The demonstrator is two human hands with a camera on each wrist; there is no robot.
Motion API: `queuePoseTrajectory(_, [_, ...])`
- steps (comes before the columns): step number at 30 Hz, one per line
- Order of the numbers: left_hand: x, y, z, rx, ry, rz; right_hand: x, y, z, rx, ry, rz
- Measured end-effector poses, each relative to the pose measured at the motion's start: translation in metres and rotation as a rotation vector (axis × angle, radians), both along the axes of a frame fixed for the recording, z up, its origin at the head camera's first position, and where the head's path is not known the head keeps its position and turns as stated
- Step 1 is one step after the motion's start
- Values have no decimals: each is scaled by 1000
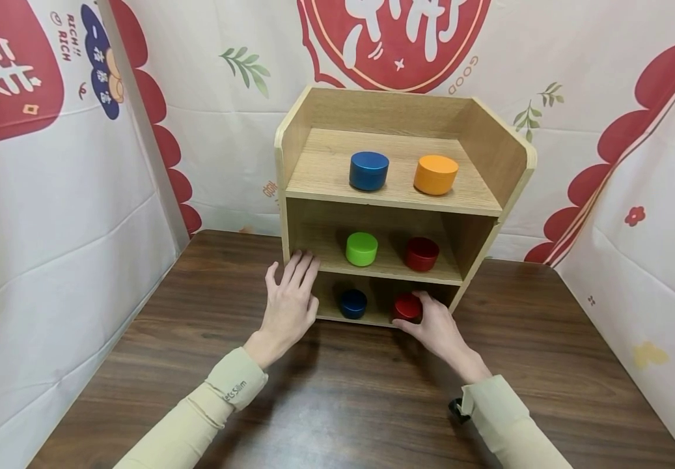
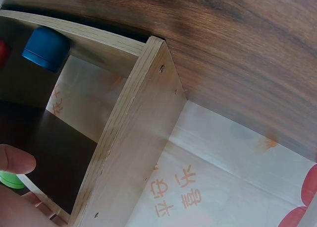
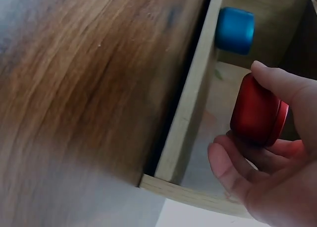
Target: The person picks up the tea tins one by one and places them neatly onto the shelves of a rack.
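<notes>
A small wooden shelf (image 1: 396, 205) stands on the table. My right hand (image 1: 439, 329) holds a red round tin (image 1: 407, 306) at the right of the lowest compartment, thumb on one side and fingers on the other. Beside it sits a dark blue tin (image 1: 353, 303), also visible in the right wrist view as a blue tin (image 3: 235, 30). My left hand (image 1: 289, 303) rests at the shelf's left front edge, fingers extended over the middle board and thumb lower down. In the left wrist view the thumb (image 2: 17, 159) appears in front of the board's dark underside.
On the middle level are a green tin (image 1: 362, 249) and a dark red tin (image 1: 422, 254). A blue tin (image 1: 369, 171) and an orange tin (image 1: 435, 174) stand on top between raised side walls. Printed cloth (image 1: 226, 150) hangs behind and beside the brown table (image 1: 337, 397).
</notes>
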State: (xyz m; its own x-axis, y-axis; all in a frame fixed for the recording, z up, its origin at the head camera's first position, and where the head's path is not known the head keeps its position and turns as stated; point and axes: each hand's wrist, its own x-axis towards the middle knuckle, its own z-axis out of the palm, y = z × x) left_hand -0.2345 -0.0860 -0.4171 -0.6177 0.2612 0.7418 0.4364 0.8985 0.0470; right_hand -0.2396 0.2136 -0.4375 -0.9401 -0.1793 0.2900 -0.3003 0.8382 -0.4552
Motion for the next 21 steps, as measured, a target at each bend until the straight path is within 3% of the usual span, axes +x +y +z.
queuePoseTrajectory(11, [-2,0,0,12,9,-13,-17,-5,-13,12,-26,-25])
queuePoseTrajectory(21, [0,0,1,3,4,-2,-24,-7,-20,28,-72,-43])
